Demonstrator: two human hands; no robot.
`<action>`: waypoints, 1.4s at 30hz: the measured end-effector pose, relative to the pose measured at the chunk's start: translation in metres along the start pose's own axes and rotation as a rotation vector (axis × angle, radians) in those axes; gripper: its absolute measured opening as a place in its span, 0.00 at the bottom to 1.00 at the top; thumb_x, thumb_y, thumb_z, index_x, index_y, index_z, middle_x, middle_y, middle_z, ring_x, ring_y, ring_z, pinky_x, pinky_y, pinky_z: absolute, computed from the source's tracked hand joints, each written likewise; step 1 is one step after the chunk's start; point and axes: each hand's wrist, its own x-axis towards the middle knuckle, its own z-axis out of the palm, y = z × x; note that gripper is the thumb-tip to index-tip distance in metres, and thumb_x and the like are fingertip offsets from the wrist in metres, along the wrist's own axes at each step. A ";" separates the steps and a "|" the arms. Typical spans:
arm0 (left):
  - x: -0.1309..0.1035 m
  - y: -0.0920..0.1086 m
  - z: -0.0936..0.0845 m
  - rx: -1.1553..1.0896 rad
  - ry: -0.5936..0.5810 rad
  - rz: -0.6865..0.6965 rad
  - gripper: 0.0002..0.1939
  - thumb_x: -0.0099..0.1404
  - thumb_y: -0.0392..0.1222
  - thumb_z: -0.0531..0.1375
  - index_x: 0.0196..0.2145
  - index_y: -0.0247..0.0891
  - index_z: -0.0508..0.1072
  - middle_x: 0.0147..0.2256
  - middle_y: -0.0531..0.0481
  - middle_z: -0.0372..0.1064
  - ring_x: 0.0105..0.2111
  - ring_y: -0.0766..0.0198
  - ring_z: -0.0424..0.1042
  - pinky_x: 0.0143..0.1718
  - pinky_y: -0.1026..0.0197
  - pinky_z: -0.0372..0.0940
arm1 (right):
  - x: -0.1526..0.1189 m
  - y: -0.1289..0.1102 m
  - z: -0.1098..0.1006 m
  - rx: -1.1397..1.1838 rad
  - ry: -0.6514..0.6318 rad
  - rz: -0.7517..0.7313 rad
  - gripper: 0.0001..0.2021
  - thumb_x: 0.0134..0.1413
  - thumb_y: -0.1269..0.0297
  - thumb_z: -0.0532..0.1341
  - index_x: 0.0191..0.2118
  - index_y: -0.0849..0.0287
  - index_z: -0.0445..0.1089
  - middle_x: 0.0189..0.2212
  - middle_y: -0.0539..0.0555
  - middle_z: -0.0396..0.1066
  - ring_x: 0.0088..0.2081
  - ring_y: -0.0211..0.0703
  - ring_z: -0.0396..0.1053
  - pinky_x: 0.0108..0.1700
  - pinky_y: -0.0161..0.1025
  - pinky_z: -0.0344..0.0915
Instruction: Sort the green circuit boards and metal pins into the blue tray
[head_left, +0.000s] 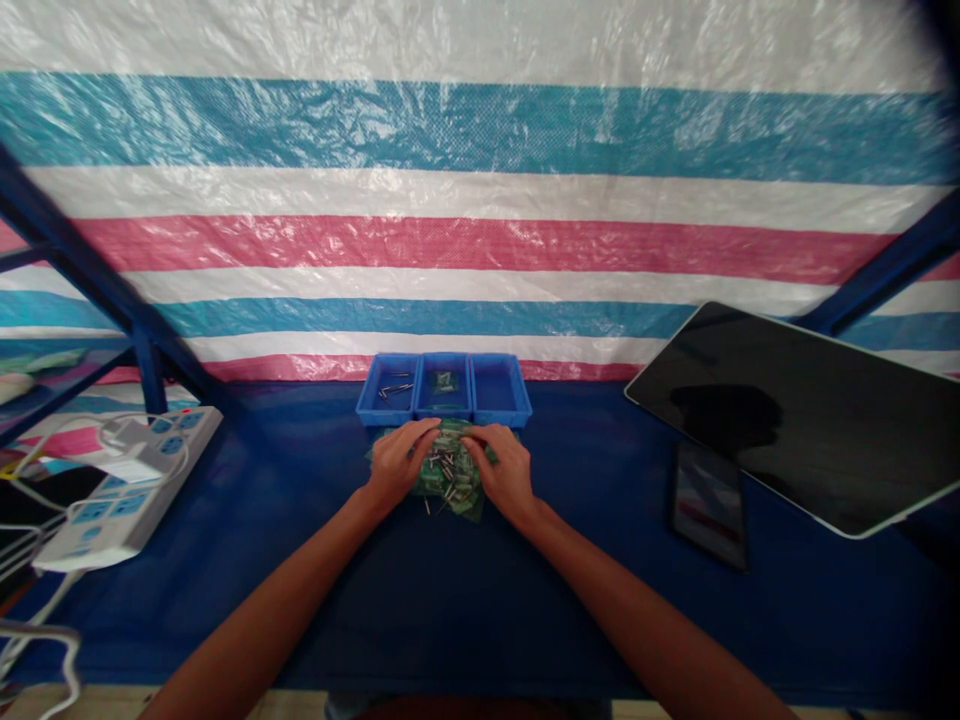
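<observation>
Green crinkled plastic packaging with slim silver metal pins lies between left hand and right hand, both touching it but apart, pinch unclear, blue three-compartment plastic tray just beyond them; loose-piece handling seems in hand, next move calling for light fingertips.

Bare forearms — bluish lap clothing
</observation>
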 end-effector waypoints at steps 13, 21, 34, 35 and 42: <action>0.000 -0.001 -0.001 0.046 0.088 -0.003 0.11 0.66 0.40 0.57 0.44 0.36 0.72 0.37 0.45 0.76 0.31 0.66 0.76 0.37 0.64 0.72 | 0.002 -0.003 -0.002 -0.033 0.030 -0.013 0.08 0.62 0.65 0.54 0.32 0.57 0.68 0.28 0.51 0.71 0.32 0.41 0.67 0.38 0.41 0.58; 0.004 0.001 -0.003 -0.030 -0.072 0.058 0.19 0.61 0.43 0.62 0.50 0.38 0.70 0.44 0.42 0.71 0.40 0.60 0.73 0.44 0.58 0.70 | 0.001 -0.005 -0.004 -0.038 0.026 0.026 0.08 0.62 0.65 0.53 0.33 0.57 0.67 0.28 0.51 0.70 0.31 0.40 0.65 0.38 0.40 0.59; -0.002 -0.011 0.000 0.072 -0.108 0.093 0.18 0.68 0.36 0.54 0.54 0.45 0.69 0.44 0.45 0.67 0.42 0.63 0.70 0.41 0.62 0.69 | 0.001 -0.006 -0.005 -0.029 0.038 0.017 0.09 0.62 0.65 0.52 0.36 0.58 0.69 0.32 0.53 0.71 0.36 0.41 0.68 0.43 0.42 0.59; -0.003 -0.012 0.000 0.075 -0.103 0.075 0.18 0.68 0.36 0.53 0.54 0.45 0.69 0.44 0.45 0.67 0.42 0.63 0.69 0.41 0.62 0.68 | 0.001 -0.006 -0.005 -0.037 0.057 0.020 0.09 0.62 0.66 0.51 0.37 0.58 0.69 0.34 0.53 0.72 0.38 0.41 0.68 0.44 0.42 0.58; 0.018 -0.015 0.006 0.171 -0.072 -0.130 0.17 0.68 0.38 0.53 0.52 0.43 0.70 0.45 0.44 0.67 0.45 0.60 0.67 0.45 0.58 0.65 | 0.000 -0.002 -0.005 -0.063 0.109 0.041 0.10 0.63 0.67 0.50 0.40 0.56 0.69 0.37 0.54 0.71 0.43 0.44 0.68 0.48 0.44 0.58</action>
